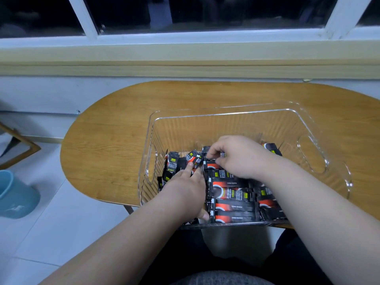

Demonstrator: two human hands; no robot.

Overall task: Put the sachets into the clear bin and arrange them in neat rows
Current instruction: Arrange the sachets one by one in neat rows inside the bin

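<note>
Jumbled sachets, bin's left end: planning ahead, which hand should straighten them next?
Left, probably. The left hand lies on that loose pile; the right hand pinches a sachet at the neat row.

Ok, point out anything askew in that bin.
The loose sachets at the clear bin's left end are jumbled: tilted, some on edge, unlike the flat row beside them. The left hand touches one of them; the right hand pinches the row's far sachet.
</note>
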